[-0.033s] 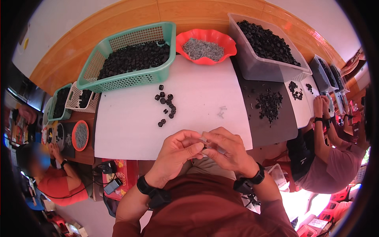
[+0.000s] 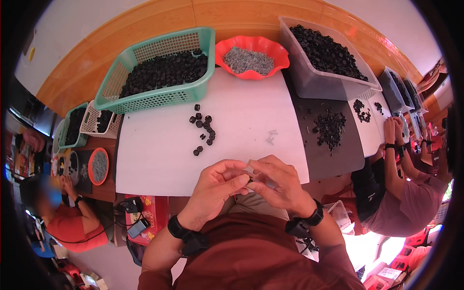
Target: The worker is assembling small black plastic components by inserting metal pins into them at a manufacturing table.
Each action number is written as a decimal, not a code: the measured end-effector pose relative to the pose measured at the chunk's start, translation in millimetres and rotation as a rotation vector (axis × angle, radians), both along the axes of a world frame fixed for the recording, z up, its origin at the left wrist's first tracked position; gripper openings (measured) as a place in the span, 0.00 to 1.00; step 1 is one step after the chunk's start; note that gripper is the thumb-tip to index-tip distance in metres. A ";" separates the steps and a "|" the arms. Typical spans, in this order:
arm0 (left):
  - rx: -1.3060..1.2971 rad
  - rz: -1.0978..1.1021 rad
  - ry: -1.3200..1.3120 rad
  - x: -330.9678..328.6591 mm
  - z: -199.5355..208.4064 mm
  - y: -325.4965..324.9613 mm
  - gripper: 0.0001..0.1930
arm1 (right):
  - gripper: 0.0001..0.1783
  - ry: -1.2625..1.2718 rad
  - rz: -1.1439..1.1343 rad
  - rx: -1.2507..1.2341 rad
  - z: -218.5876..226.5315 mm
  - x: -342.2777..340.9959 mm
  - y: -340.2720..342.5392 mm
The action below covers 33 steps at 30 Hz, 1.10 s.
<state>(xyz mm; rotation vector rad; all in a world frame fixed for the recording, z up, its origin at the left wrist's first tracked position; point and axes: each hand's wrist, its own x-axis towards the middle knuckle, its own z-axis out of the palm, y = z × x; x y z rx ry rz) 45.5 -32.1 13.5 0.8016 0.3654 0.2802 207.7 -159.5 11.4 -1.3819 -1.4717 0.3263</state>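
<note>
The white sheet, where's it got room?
Bare white sheet shows left of the black pieces, in front of the green basket, and between those pieces and the grey bits. It's crowded among the pieces and by the left hand and right hand.

This place looks like a small workshop for hand work. A table with a white sheet (image 2: 251, 116) carries a green perforated basket (image 2: 154, 100) and a translucent plastic bin (image 2: 319, 86), both filled with small black parts (image 2: 164, 70). Between them, a red scalloped bowl (image 2: 283, 55) contains many grey screw-like pieces (image 2: 249, 60). On the left, a person in a red shirt (image 2: 72, 228) sits near similar containers; on the right, another person (image 2: 401, 208) also works beside such bins.
</note>
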 end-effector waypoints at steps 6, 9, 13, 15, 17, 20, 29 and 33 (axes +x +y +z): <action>-0.084 0.035 -0.043 3.2 -3.0 -0.9 0.14 | 0.23 -0.006 -0.093 0.111 -5.4 -3.7 6.3; -0.136 0.050 -0.036 4.2 -2.5 -1.6 0.12 | 0.20 -0.032 -0.121 0.162 -7.1 -6.8 8.4; -0.194 0.123 -0.006 5.9 0.4 -3.7 0.10 | 0.16 -0.076 -0.198 0.216 -6.6 -11.5 13.8; -0.201 0.138 -0.004 4.9 -0.6 -3.6 0.09 | 0.16 -0.096 -0.211 0.236 -6.7 -12.3 16.0; -0.193 0.131 -0.021 3.2 -2.5 -3.0 0.09 | 0.16 -0.142 -0.232 0.267 -5.6 -13.4 18.5; -0.172 0.154 -0.002 4.5 0.1 -3.9 0.08 | 0.17 -0.230 -0.262 0.290 -4.8 -13.7 19.4; -0.080 0.153 0.017 2.8 6.8 2.1 0.11 | 0.17 -0.206 -0.245 0.301 -8.5 -14.6 26.5; 0.352 0.291 0.171 0.2 9.9 16.9 0.09 | 0.16 -0.118 -0.234 0.239 -9.7 -11.2 24.8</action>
